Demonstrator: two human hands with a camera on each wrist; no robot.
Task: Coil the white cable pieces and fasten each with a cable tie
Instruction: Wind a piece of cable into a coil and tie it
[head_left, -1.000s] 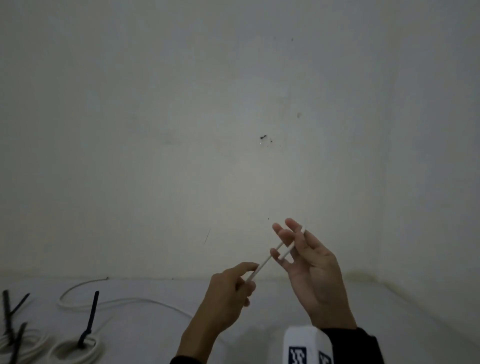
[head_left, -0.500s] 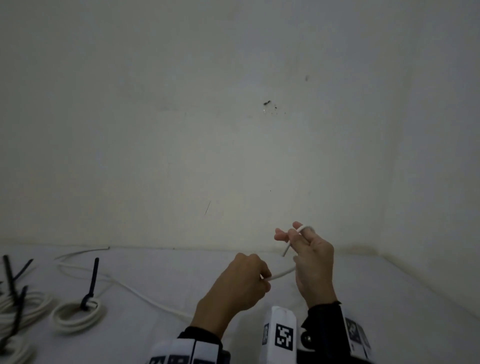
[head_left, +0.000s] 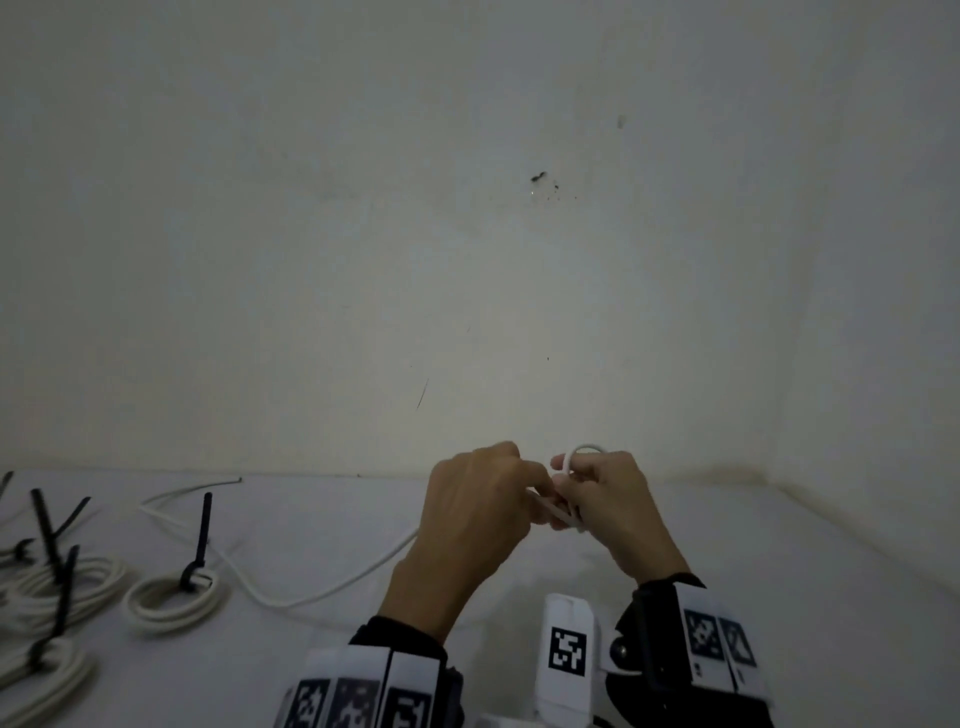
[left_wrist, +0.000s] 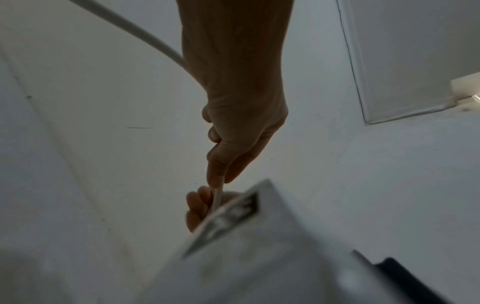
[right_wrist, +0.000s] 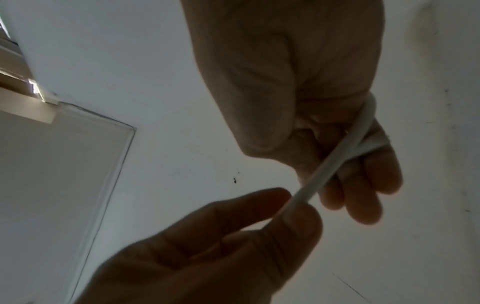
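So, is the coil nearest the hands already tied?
Yes, a black cable tie cinches that white coil and sticks upright.

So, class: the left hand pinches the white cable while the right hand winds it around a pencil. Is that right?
Not quite. There is no pencil: the right hand winds the white cable around its own fingers, as the right wrist view shows. The left hand does pinch it.

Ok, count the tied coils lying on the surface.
3: right coil, middle coil, bottom-left coil. Others may be cut off at the left edge.

White surface (head_left: 727, 597) (probably a bed), tied cable coils (head_left: 171, 597), loose cable (head_left: 311, 587)
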